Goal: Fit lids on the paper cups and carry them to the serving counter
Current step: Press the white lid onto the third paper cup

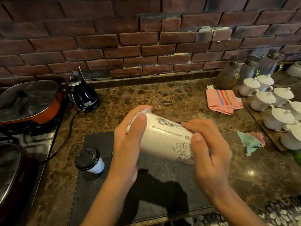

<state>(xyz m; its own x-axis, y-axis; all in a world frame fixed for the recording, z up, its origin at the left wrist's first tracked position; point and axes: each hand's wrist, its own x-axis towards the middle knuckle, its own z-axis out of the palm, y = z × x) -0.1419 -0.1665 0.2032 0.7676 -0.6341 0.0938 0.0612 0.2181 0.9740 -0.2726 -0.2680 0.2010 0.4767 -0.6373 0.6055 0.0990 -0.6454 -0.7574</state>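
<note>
A white paper cup (pixel 164 137) with black line drawings lies on its side in the air above a black mat (pixel 162 185). My left hand (pixel 128 144) wraps round its wide end, where a white lid (pixel 138 115) sits on the rim, thumb pressed on the lid's edge. My right hand (pixel 208 150) grips the cup's narrow bottom end. A second paper cup (pixel 90 159), small and fitted with a black lid, stands upright at the mat's left edge.
An electric pan (pixel 27 101) and a black kettle (pixel 83 95) stand at the left on the marble counter (pixel 146 98). A striped pink cloth (pixel 223 101), several white lidded teacups (pixel 267 101) on a tray and glass jars (pixel 228 75) are at the right. A brick wall lies behind.
</note>
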